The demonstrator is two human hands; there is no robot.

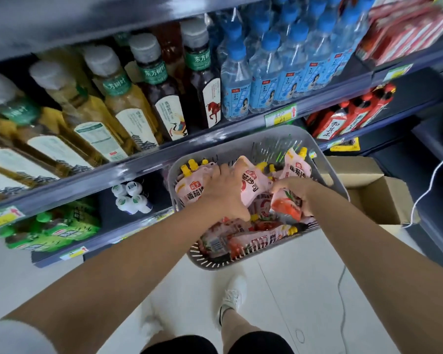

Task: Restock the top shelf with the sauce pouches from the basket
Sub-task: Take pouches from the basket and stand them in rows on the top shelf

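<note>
A grey slotted basket (274, 139) stands on the floor against the shelving, filled with several pink-and-red sauce pouches with yellow caps. My left hand (224, 194) is down in the basket, its fingers closed around a pink pouch (253, 186) and resting on another pouch (189, 192). My right hand (296, 191) grips a red-printed pouch (287, 208) at the basket's right side. More pouches (251, 241) lie loose near the basket's front edge. The top shelf is out of view.
Tea bottles (128, 98) and blue-capped water bottles (264, 70) fill the shelf above the basket. Green packs (51, 228) and small white bottles (131, 198) sit lower left. An open cardboard box (379, 198) stands right of the basket. A white cable (430, 185) hangs there. My shoe (234, 295) is on the tiled floor.
</note>
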